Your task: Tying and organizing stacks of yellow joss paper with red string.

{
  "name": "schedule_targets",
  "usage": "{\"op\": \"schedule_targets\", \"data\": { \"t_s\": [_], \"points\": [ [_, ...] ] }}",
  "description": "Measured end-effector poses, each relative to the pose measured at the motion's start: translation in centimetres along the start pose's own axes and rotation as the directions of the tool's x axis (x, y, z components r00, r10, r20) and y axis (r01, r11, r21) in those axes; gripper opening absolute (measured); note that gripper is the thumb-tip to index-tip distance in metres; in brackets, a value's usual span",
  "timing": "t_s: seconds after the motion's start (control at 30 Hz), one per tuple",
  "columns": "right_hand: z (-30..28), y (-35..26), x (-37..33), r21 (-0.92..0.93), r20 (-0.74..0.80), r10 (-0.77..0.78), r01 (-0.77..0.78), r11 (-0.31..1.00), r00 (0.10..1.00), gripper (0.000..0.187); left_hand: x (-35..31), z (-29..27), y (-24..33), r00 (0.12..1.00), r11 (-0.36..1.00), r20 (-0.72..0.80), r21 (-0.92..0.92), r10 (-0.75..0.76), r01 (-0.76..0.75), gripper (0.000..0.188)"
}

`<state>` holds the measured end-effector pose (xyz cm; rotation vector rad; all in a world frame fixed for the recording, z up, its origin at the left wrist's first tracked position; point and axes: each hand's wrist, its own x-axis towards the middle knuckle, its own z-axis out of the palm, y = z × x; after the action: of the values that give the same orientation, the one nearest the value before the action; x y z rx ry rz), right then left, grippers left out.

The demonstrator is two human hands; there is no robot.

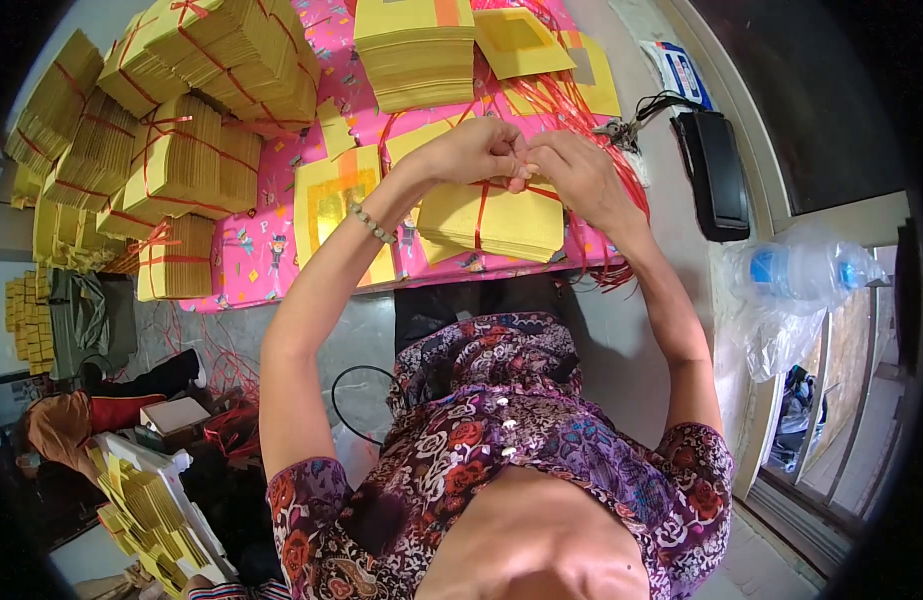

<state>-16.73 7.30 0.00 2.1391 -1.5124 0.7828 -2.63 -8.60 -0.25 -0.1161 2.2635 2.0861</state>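
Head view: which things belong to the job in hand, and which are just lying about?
Likely part of the job: yellow stack below the fingers, red string around it, loose red strings, tied yellow bundles, tall stack.

Likely just lying about: black case, keys, plastic bottle.

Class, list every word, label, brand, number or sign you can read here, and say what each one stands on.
Pink tablecloth: lettering printed among the cartoon figures; not copied here.
Blue-and-white packet: print too small to read.
Clear bottle: blue label too blurred to read.
Nearest yellow stack: no writing that I can make out.
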Motion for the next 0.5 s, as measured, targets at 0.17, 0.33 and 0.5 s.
{"op": "schedule_targets", "data": {
  "t_s": [0.17, 0.33, 0.5],
  "points": [
    [-0.4, -0.2, 0.3, 0.058, 0.085, 0.048, -0.053, 0.997, 0.995, 0.015, -0.3, 0.0, 0.6, 0.999, 0.996, 0.038, 0.093, -0.011, 0.007, 0.012],
    [-0.4, -0.6, 0.7, 0.167, 0.131, 0.187, -0.208, 0.964, 0.974, 0.017, -0.6, 0.3, 0.0, 0.996, 0.985, -0.075, 0.169, 0.056, -0.043, 0.016],
    [-0.8, -0.9, 0.6, 0.302, 0.141, 0.293, -0.323, 0.897, 0.946, 0.020, -0.8, 1.3, -0.3, 0.990, 0.998, -0.127, 0.017, 0.062, -0.060, 0.016]
  ]
}}
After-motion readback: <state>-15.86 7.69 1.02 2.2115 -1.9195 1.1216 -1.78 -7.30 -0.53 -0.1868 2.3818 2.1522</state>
